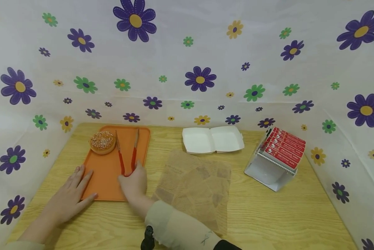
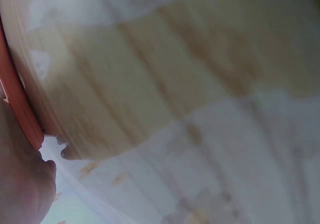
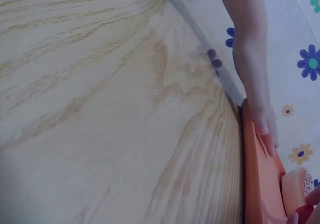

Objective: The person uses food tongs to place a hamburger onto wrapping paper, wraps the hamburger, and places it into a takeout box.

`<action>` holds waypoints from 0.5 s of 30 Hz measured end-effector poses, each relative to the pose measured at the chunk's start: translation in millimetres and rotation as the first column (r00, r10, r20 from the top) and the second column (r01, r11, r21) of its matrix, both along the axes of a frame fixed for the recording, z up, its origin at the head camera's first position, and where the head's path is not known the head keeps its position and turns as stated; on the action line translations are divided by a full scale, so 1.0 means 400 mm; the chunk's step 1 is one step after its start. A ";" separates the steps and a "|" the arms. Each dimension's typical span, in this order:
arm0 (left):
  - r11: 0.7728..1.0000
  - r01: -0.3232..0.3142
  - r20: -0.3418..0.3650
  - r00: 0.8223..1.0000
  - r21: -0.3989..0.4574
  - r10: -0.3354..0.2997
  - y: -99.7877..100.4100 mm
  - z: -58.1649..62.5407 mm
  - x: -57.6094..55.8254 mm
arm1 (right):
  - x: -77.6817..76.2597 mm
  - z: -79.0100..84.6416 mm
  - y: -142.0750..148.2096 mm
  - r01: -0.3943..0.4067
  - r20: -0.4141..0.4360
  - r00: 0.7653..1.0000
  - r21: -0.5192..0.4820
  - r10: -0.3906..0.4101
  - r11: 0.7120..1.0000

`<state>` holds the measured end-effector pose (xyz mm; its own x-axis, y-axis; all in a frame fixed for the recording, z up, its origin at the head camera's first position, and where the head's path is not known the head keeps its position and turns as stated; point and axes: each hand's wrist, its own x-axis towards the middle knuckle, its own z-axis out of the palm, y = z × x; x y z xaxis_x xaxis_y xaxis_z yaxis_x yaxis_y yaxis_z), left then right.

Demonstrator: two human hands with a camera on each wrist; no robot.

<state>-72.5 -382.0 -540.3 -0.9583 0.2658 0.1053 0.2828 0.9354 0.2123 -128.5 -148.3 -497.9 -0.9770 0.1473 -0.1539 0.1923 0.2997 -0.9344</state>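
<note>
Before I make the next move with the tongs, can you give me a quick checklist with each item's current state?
1. Right hand gripping the tongs: ok, at the near end of the red handles.
2. Tongs open: ok, their tips stand apart.
3. Bun between the tips: not ok, it lies left of both.
4. Left tip clear of the bun: cannot tell, they look very close in the head view.
5. Left hand at the tray: ok, it rests at the left edge.
6. Paper clear of the right sleeve: not ok, the sleeve crosses over its near part.
</note>
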 end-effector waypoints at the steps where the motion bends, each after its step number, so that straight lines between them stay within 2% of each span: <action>1: 1.000 0.001 -0.001 1.000 0.001 -0.001 0.000 0.000 0.000 | -0.002 0.004 0.006 -0.004 0.003 1.000 0.010 0.004 1.000; 10: 1.000 0.012 0.006 1.000 -0.009 -0.012 -0.003 0.003 0.000 | -0.034 0.020 0.046 0.011 0.074 0.997 -0.020 -0.010 1.000; 15: 1.000 0.006 0.023 1.000 -0.013 -0.006 -0.002 0.005 0.001 | -0.064 -0.012 0.073 0.042 0.082 0.996 -0.047 -0.038 0.998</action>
